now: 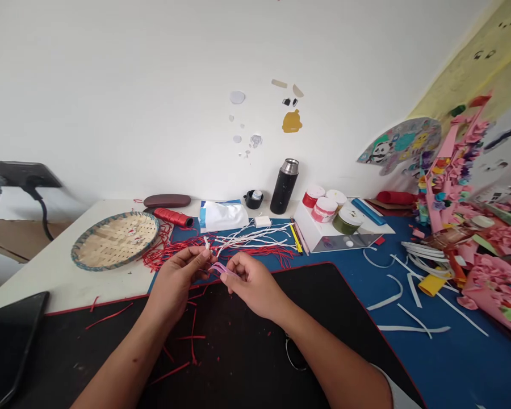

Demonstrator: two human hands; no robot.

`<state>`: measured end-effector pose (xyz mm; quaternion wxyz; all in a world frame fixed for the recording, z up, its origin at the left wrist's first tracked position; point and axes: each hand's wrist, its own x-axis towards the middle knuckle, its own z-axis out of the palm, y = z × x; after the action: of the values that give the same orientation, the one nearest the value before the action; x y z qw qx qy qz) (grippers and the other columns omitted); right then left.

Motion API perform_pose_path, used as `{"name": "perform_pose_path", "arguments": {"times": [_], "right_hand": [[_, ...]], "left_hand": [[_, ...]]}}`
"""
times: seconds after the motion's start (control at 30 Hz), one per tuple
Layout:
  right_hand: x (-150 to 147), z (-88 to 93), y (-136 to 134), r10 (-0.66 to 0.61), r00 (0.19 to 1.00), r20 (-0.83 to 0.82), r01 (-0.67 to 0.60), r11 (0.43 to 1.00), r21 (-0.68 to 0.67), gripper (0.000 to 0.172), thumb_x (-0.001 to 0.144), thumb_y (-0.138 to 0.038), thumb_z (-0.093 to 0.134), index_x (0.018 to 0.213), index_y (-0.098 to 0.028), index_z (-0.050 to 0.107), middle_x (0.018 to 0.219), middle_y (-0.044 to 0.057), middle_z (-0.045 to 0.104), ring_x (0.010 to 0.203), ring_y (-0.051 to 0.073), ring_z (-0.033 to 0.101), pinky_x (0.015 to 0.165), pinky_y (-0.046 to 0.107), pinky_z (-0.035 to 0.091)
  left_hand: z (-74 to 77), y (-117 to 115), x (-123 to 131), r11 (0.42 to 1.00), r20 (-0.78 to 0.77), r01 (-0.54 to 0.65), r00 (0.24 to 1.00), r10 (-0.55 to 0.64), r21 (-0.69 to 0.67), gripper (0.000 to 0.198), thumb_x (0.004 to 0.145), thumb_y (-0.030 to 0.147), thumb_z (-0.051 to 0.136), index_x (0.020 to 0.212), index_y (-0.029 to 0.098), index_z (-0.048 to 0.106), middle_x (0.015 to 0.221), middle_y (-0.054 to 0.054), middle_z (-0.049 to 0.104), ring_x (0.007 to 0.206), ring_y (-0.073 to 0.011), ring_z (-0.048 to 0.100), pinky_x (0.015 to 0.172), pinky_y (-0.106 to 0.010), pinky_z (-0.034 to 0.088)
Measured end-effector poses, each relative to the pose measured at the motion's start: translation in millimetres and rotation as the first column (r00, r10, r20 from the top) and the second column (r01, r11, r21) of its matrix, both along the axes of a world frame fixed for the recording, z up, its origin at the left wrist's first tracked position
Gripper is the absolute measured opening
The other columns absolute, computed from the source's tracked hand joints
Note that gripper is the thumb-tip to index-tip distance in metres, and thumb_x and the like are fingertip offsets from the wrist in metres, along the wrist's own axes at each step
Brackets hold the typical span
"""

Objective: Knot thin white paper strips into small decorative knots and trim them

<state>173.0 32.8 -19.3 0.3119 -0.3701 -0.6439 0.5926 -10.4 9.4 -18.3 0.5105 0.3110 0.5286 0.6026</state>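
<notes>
the left hand (182,274), thumb and fingertips together, pinches a white cord (206,243), while the right hand (254,278), just beside it, has thumb and fingers clamped on a pink strip (220,267) that lies between the two hands. both hands are above the far edge of the black mat (247,352), near red threads (174,253); a woven tray (111,244) lies to the left, and a black flask (283,187) stands behind.

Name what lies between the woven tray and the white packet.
In the head view, a red spool and red strands lie between the tray and packet.
</notes>
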Motion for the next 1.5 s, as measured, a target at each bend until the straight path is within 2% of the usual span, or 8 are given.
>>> {"name": "perform_pose_path", "arguments": {"times": [0.17,0.23,0.37,0.53,0.67,0.87,1.1,1.5], "right_hand": [[4.1,5.6,2.1,0.036,0.997,-0.071,-0.037,0.999,-0.024,0.02,0.103,-0.038,0.06,0.114,-0.021,0.064,0.07,-0.005,0.059,0.055,0.011,0.049,0.054,0.024,0.037],[5.7,5.4,3.1,0.046,0.995,-0.086,-0.047,0.999,-0.001,0.025,0.106,-0.041,0.054,0.113,-0.021,0.067,0.071,-0.004,0.06,0.053,0.011,0.044,0.052,0.025,0.035],[8.1,6.0,3.8,-0.016,0.999,-0.033,0.021,0.989,0.148,0.024,0.105,-0.04,0.058,0.106,-0.02,0.071,0.078,-0.001,0.067,0.063,0.013,0.056,0.059,0.026,0.043],[11.7,10.3,1.9,-0.152,0.987,0.048,0.11,0.864,0.491,0.014,0.103,-0.029,0.063,0.111,-0.023,0.073,0.103,0.004,0.078,0.092,0.019,0.072,0.082,0.031,0.053],[15.2,13.8,2.1,-0.208,0.977,0.056,0.129,0.773,0.621,0.014,0.106,-0.028,0.06,0.111,-0.023,0.072,0.107,0.005,0.08,0.096,0.021,0.074,0.086,0.033,0.055],[17.8,14.0,4.0,-0.261,0.963,0.067,0.157,0.745,0.648,0.013,0.106,-0.027,0.06,0.11,-0.025,0.072,0.109,0.006,0.08,0.099,0.022,0.074,0.088,0.035,0.056],[18.2,13.4,4.0,-0.245,0.965,0.091,0.117,0.716,0.689,0.013,0.107,-0.025,0.059,0.11,-0.025,0.072,0.108,0.005,0.08,0.099,0.022,0.074,0.088,0.034,0.056],[18.9,13.7,4.0,-0.253,0.962,0.101,0.106,0.688,0.718,0.014,0.108,-0.024,0.058,0.112,-0.025,0.072,0.108,0.006,0.079,0.1,0.022,0.074,0.088,0.034,0.056]], "left_hand": [[-1.5,-1.3,1.3,1.0,-0.081,0.006,0.997,-0.004,0.029,0.044,0.062,0.055,0.098,0.08,0.019,0.08,0.079,-0.003,0.073,0.067,-0.0167,0.063,0.059,-0.026,0.051],[-0.9,-2.1,2.4,0.999,-0.114,0.019,0.993,-0.015,0.035,0.044,0.063,0.056,0.097,0.081,0.019,0.08,0.078,-0.002,0.073,0.066,-0.0163,0.062,0.06,-0.026,0.05],[3.0,-2.8,4.2,0.999,-0.172,0.032,0.985,-0.027,0.03,0.048,0.062,0.061,0.096,0.082,0.019,0.08,0.076,-0.004,0.076,0.066,-0.0175,0.063,0.062,-0.027,0.05],[6.1,-3.7,6.5,0.999,-0.265,0.043,0.964,-0.035,0.024,0.048,0.06,0.063,0.094,0.08,0.021,0.08,0.076,-0.005,0.076,0.066,-0.0214,0.064,0.063,-0.031,0.051],[7.5,-6.4,9.7,0.997,-0.344,0.07,0.937,-0.059,0.022,0.046,0.066,0.064,0.09,0.084,0.022,0.081,0.078,-0.007,0.078,0.072,-0.024,0.066,0.066,-0.033,0.052],[12.8,-9.0,13.3,0.997,-0.356,0.073,0.933,-0.059,0.025,0.045,0.067,0.064,0.089,0.084,0.024,0.081,0.078,-0.007,0.078,0.073,-0.0262,0.067,0.066,-0.034,0.052],[12.5,-9.8,13.9,0.994,-0.351,0.093,0.934,-0.07,0.049,0.039,0.071,0.06,0.088,0.081,0.024,0.08,0.074,-0.004,0.075,0.068,-0.0223,0.065,0.064,-0.031,0.051],[12.3,-10.5,14.4,0.994,-0.325,0.098,0.942,-0.078,0.045,0.044,0.068,0.064,0.09,0.082,0.023,0.08,0.073,-0.005,0.074,0.068,-0.0232,0.065,0.063,-0.032,0.052]]}}
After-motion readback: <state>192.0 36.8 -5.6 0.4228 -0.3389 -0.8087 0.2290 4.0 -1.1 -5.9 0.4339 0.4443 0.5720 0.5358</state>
